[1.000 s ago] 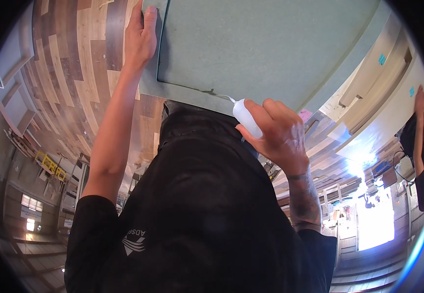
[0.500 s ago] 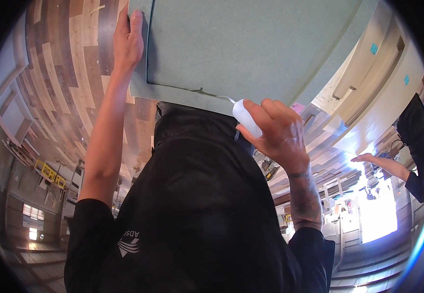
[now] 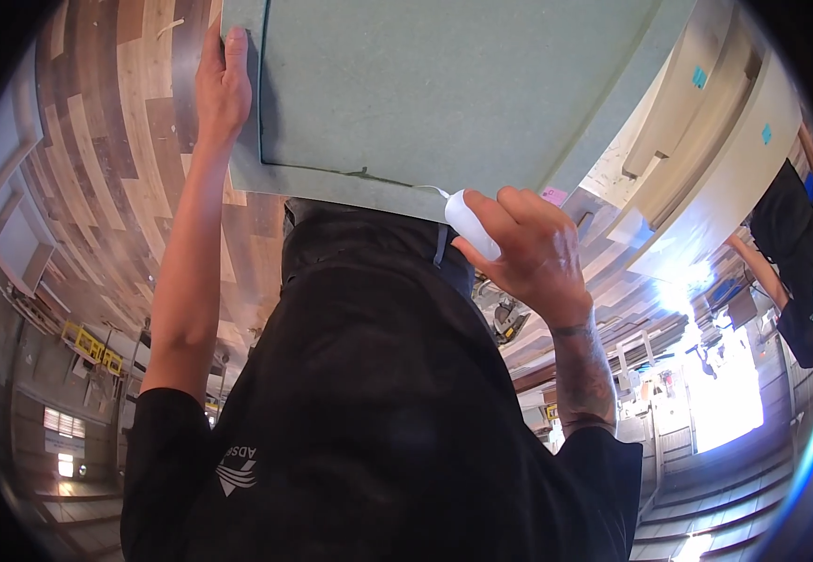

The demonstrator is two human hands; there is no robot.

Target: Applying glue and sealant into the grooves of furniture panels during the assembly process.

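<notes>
A grey-green panel door (image 3: 425, 84) with a recessed centre lies in front of my body. My left hand (image 3: 224, 94) grips its left edge, thumb along the front and fingers partly hidden behind. In my right hand (image 3: 536, 245) is a white squeeze bottle (image 3: 468, 225) with a thin pale nozzle, tilted toward the door. The nozzle tip is at the inner seam of the near frame rail. A dark line runs along that seam left of the tip, with a small dark notch in it.
Wood-plank flooring (image 3: 134, 122) shows on the left. To the right stand pale curved-looking boards (image 3: 734, 159) with teal tape pieces. A pink label (image 3: 553, 196) is at the door's near right corner. Another person in black (image 3: 786, 253) is at the far right.
The door and my left hand have shifted left in view. The bottle's nozzle now sits further right along the seam. The other person's arm has moved.
</notes>
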